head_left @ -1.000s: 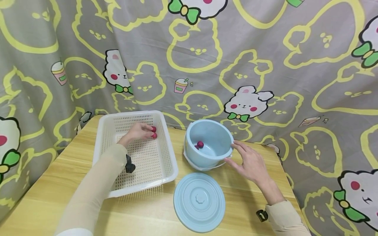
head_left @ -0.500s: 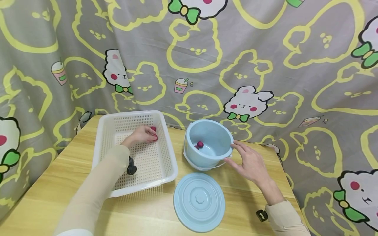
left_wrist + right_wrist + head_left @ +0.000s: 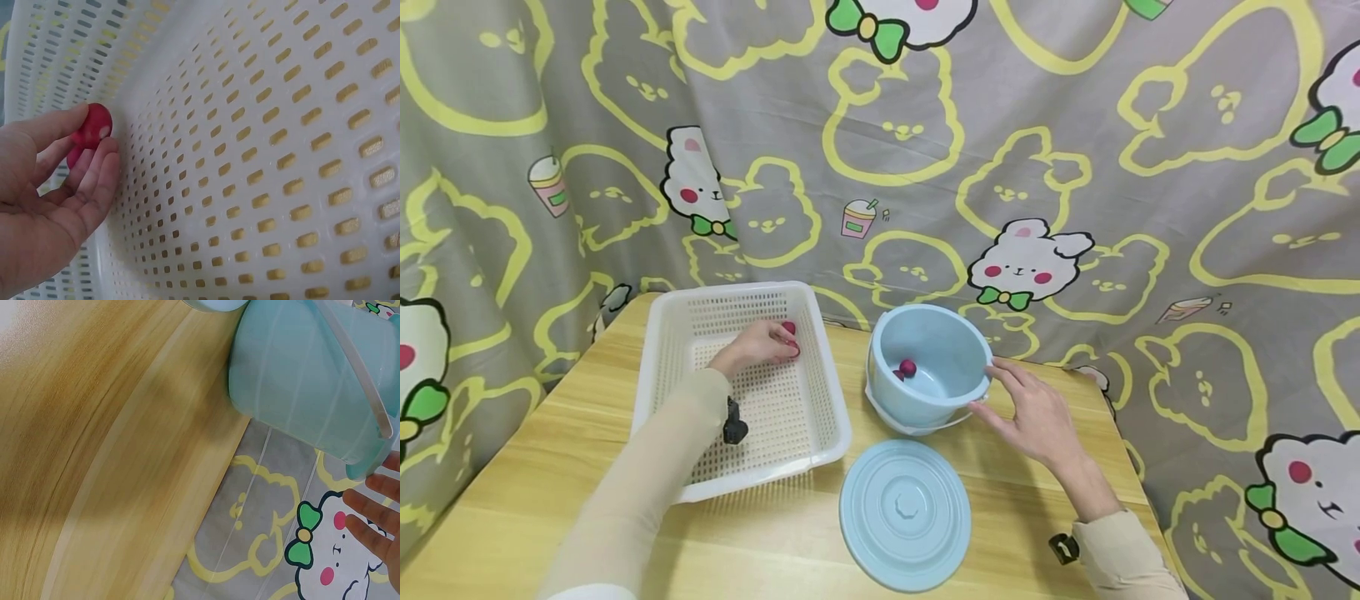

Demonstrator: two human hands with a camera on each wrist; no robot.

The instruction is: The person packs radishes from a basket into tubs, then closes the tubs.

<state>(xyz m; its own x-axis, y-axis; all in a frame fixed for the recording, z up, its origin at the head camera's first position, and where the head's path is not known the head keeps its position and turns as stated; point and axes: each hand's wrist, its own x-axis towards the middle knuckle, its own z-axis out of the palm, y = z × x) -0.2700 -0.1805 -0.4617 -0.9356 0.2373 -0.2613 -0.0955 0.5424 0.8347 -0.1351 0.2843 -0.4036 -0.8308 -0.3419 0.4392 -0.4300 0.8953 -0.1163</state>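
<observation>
My left hand (image 3: 763,342) reaches into a white perforated basket (image 3: 831,417). Its thumb and fingers pinch a small round red radish (image 3: 97,123) with a pale spot, at the basket's right side. Another red radish (image 3: 789,327) lies just beyond, partly hidden behind the fingers in the left wrist view. To the right stands a light blue bucket (image 3: 887,408) with its mouth uncovered. Two red radishes (image 3: 907,367) show on its bottom. My right hand (image 3: 1033,412) rests its extended fingers and thumb against the bucket's right rim, without curling round it.
A round blue lid (image 3: 906,533) lies flat in front of the bucket on the wooden table (image 3: 752,550). The bucket's pale handle (image 3: 906,427) hangs down round its front. A grey patterned curtain (image 3: 820,125) encloses the table's back and sides.
My left hand has moved slightly right and toward me inside the basket, and its fingers have closed on the nearer radish. My right hand and the bucket stay in place.
</observation>
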